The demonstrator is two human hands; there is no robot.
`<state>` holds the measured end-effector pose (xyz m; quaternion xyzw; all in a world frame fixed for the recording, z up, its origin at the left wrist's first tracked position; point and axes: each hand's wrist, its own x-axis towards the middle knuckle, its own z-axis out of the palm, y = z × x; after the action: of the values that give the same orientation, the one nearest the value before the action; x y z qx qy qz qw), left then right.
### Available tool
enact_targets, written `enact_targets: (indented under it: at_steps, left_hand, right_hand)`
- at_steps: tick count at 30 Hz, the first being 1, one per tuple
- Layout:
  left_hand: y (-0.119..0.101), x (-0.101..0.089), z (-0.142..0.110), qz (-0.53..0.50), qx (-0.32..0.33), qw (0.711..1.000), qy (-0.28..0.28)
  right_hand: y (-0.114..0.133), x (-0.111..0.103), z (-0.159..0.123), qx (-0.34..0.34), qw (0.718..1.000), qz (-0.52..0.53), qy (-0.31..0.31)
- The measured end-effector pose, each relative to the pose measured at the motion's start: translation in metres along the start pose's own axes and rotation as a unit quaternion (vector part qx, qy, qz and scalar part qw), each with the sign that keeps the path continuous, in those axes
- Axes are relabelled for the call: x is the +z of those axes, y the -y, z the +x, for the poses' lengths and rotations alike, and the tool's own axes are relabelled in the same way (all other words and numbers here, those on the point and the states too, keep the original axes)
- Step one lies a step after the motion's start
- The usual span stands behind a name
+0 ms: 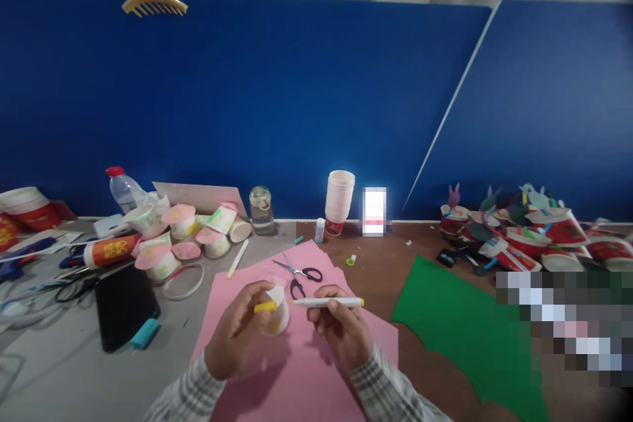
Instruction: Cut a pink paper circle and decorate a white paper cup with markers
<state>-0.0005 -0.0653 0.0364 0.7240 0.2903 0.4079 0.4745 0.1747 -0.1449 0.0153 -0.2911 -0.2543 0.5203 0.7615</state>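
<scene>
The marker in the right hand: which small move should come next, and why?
Probably bring the marker tip left onto the paper cup. The right hand holds it uncapped, tip just short of the cup; the left hand holds the cup and yellow cap.

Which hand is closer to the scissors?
Right. The right hand sits just below the scissors, holding a marker. The left hand is farther to the left, holding a cup.
</scene>
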Motion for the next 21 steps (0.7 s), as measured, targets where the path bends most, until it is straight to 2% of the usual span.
enact_targets:
  at_steps: [5,17,19,21]
  left_hand:
    - [-0.009,0.004,0.0,0.003,0.07,0.997,0.015]
    - [-0.004,0.004,-0.005,0.082,0.133,0.984,0.086]
    - [-0.001,0.005,-0.01,0.117,0.175,0.975,0.072]
    - [0.007,0.007,-0.018,0.174,0.234,0.956,0.014]
  right_hand:
    - [0.0,0.007,-0.004,0.033,0.999,-0.002,0.014]
    - [-0.005,0.011,-0.01,0.05,0.996,0.013,0.076]
    - [-0.005,0.013,-0.012,0.058,0.995,0.016,0.084]
    - [-0.005,0.015,-0.015,0.062,0.994,0.018,0.09]
